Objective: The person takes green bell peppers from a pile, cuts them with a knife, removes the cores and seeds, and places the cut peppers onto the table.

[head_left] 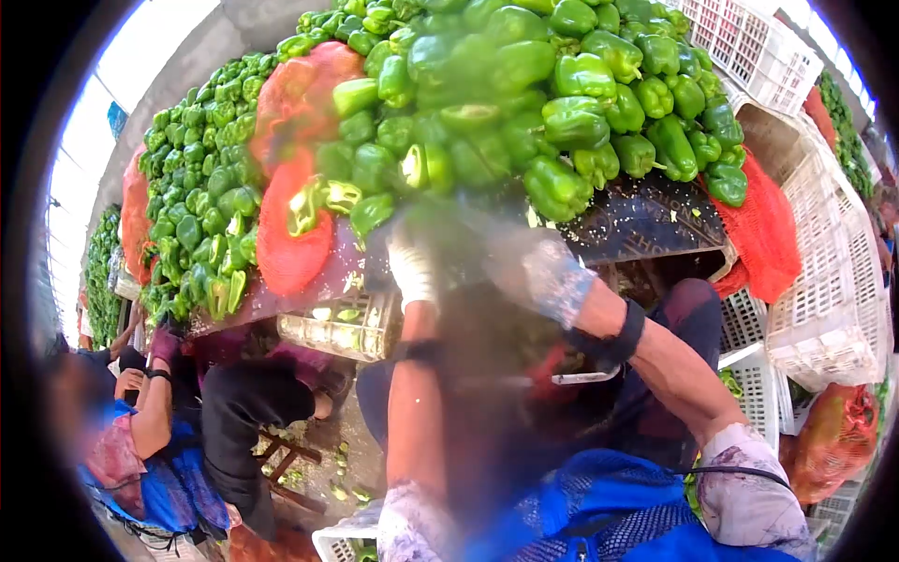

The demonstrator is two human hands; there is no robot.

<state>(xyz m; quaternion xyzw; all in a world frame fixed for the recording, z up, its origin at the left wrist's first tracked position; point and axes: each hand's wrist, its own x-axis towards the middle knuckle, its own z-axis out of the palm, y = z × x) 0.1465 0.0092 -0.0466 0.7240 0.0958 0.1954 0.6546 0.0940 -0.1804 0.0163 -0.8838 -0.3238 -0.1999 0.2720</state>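
In the head view, my left hand (pixel 412 267) wears a pale glove and is at the near edge of the dark table (pixel 646 220). My right hand (pixel 546 273), in a grey-white glove, is beside it on the right. A blurred patch down the middle of the view smears the fingers of both hands. Something greenish shows between them, too blurred to name. Just beyond the hands rises a big heap of green bell peppers (pixel 576 122). Cut-open pepper pieces (pixel 339 196) lie at its left front, near a whole green pepper (pixel 372 214).
Red mesh sacks (pixel 295 229) lie among the peppers, another red mesh (pixel 763 229) hangs at the right. White plastic crates (pixel 824 272) stand at the right, and a crate with scraps (pixel 342 330) sits under the table edge. A co-worker (pixel 154 440) sits at the left.
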